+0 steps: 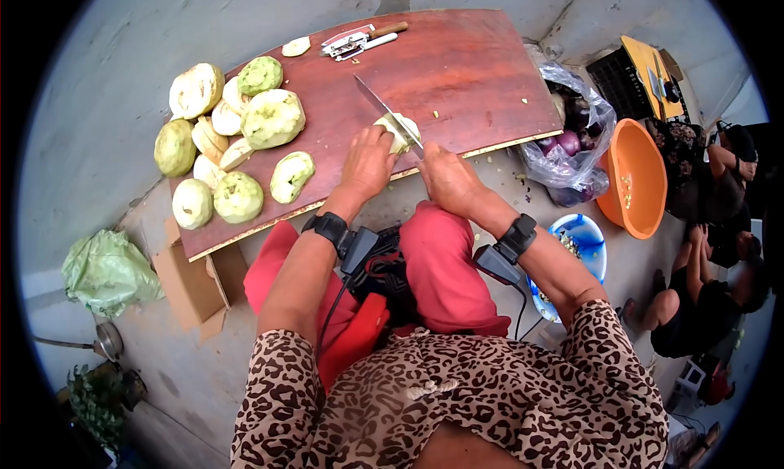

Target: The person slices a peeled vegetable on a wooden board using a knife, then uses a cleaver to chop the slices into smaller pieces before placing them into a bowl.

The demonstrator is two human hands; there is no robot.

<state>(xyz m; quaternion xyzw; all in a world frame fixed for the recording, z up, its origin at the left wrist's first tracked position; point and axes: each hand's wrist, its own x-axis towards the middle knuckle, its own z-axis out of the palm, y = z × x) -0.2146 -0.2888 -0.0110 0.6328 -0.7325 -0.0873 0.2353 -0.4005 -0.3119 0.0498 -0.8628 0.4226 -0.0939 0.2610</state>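
Note:
My right hand (447, 177) is wrapped round the handle of a kitchen knife (377, 99), whose long blade points up and to the left. The blade crosses a piece of peeled pale-green vegetable (403, 129) near the table's front edge. The fingers of my left hand (367, 160) press that piece from the left. Several large, round peeled vegetables (273, 119) and cut pieces are heaped at the table's left end. One cut piece (292, 177) lies nearest my left forearm. How far the blade has entered the piece is hard to make out.
Peelers and another handled tool (363, 41) lie at the back of the red-brown table (482, 69). To the right are a plastic bag (600, 114) of purple produce, an orange basin (641, 175) and a blue-white basin (594, 244). Other people sit at far right.

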